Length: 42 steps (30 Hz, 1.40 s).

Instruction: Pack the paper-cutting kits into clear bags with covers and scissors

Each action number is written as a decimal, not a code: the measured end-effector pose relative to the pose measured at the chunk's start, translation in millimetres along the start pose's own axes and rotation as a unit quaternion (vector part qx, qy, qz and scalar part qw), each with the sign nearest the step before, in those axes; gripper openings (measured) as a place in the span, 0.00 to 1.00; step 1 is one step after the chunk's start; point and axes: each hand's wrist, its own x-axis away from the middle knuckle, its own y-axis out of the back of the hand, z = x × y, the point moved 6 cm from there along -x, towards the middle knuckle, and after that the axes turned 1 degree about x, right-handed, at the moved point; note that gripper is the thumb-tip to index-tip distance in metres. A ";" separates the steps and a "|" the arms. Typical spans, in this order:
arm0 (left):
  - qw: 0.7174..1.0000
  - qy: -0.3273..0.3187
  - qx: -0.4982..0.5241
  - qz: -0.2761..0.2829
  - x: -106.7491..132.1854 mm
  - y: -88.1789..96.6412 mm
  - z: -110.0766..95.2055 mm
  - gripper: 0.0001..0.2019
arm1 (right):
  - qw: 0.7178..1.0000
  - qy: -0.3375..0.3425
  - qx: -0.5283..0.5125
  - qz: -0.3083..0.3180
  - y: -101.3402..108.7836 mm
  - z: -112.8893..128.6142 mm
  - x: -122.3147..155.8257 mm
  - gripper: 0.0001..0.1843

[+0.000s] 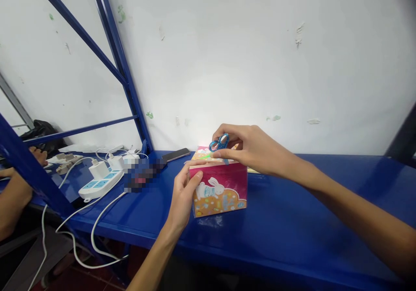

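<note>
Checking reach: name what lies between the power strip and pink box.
Head view: a pixelated object and the left hand separate the white power strip from the pink box.

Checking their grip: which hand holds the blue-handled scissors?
The right hand, the upper one, pinches the blue-handled scissors above the box; the left hand holds none, its fingers resting against the box's pink side.

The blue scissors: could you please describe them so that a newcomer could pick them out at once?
On the blue bench stands a pink box with a rabbit on it. At its top edge, the right hand pinches the scissors, set apart by their shiny blue finger loops.
</note>
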 end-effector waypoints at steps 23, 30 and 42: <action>0.999 -0.037 -0.039 -0.006 -1.6 0.5 0.8 0.13 | 0.997 0.000 0.068 0.018 -7.1 1.9 1.9 0.08; 0.999 -0.025 -0.015 -0.022 -0.8 3.0 4.2 0.15 | 0.984 0.019 0.162 0.077 -14.8 1.8 3.0 0.11; 0.997 0.074 -0.020 0.002 -11.1 14.9 13.1 0.22 | 0.950 -0.031 0.167 0.261 -7.6 -54.6 6.2 0.29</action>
